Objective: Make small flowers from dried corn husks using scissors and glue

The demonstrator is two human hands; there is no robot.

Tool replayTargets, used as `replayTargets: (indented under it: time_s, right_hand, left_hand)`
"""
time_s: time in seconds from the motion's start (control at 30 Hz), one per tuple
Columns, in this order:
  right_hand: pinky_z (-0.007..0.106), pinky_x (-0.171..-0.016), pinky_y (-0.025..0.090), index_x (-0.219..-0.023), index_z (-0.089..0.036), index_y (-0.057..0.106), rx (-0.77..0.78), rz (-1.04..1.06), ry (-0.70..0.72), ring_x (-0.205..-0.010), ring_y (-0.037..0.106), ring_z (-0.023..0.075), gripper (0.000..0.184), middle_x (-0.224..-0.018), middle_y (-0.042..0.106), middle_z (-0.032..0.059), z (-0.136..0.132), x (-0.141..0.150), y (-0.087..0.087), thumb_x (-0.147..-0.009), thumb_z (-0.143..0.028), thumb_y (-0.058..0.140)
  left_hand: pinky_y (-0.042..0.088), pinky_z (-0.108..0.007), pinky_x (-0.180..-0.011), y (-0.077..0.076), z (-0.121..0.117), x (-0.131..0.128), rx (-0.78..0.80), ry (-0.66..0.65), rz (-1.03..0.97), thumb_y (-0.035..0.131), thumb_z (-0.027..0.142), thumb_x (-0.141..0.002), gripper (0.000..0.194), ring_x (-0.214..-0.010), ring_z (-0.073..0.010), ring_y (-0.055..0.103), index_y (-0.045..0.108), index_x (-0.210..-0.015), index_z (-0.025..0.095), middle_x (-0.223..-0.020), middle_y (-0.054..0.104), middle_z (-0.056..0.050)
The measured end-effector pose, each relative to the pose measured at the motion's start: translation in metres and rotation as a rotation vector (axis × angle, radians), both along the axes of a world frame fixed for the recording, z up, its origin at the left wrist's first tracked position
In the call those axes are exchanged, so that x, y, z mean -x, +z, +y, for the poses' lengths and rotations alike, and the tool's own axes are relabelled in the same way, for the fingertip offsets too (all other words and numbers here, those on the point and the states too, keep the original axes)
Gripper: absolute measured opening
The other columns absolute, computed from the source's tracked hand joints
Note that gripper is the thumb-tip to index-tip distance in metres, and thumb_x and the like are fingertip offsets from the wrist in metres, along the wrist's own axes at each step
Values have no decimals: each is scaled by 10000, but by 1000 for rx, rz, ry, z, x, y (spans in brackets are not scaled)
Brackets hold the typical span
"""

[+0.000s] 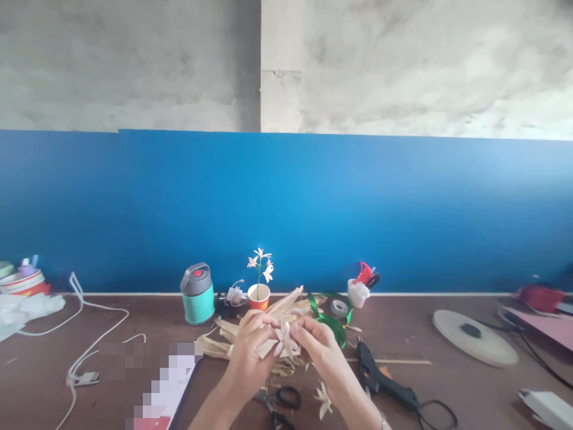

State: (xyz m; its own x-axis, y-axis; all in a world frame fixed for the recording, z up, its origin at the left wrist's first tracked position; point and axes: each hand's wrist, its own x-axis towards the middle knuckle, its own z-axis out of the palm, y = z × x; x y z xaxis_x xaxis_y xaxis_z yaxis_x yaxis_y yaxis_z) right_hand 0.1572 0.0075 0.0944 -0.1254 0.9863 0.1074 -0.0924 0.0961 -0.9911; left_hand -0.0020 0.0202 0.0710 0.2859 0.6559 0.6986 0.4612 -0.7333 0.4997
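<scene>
Head — both grips pinch flower.

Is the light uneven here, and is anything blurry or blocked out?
Head view throughout: a pale sheen washes the blue partition toward the right; a dark shadow band lies on the concrete wall beside the pillar; square pixels cover part of the flat pale object at lower left; the white flower between left hand and right hand looks slightly soft.

From right hand: passage over brown tabletop, 3 o'clock; black pistol-shaped glue gun obstructs 4 o'clock.
</scene>
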Motion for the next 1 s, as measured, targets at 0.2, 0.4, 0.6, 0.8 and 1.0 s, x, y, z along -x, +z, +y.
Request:
replayTargets:
  time_s: [0.2, 0.4, 0.6, 0.8, 1.0]
  right_hand:
    - [210, -514, 258, -590, -159, 517, 62, 134, 24, -526, 351, 82, 350, -540, 461, -45, 0, 2, -1, -620, -429, 737]
    - [205, -465, 208, -581, -163, 509, 133, 138, 15, -466, 318, 66, 313, -508, 459, -48, -1, 2, -2, -626, -401, 708]
    - [202, -466, 227, -598, -163, 519, 138, 145, 61, -478, 358, 70, 321, -539, 486, -39, -2, 1, -2, -654, -421, 703]
    - [215, -472, 232, -564, -165, 530, 99, 21, 31, -475, 352, 78, 324, -500, 474, -38, -2, 0, 1, -656, -440, 674]
    - [226, -480, 210, -548, -177, 503, 93, 50, -57, -477, 324, 78, 268, -484, 458, -50, 3, -3, -2, -633, -363, 677]
  left_hand:
    - [460, -346, -796, 3, -4, -4, 45, -47, -39, 570, 248, -831, 154, -900, -221, 537, 673, -719, 223, -862, 638, -63]
    - [462, -340, -795, 0, -2, -4, 22, -50, -50, 581, 166, -802, 134, -894, -207, 543, 663, -711, 219, -858, 635, -56]
    - [465, -341, -793, 0, -4, -4, 12, -40, -54, 560, 185, -828, 149, -899, -208, 540, 660, -722, 217, -858, 633, -61]
    - [472, -345, -773, 3, -1, -3, -8, 18, -138, 552, 242, -844, 172, -848, -212, 562, 603, -684, 207, -805, 658, -56]
    - [478, -357, -817, -7, 7, -1, 82, 47, -121, 623, 264, -796, 87, -938, -235, 568, 661, -861, 219, -920, 663, -66]
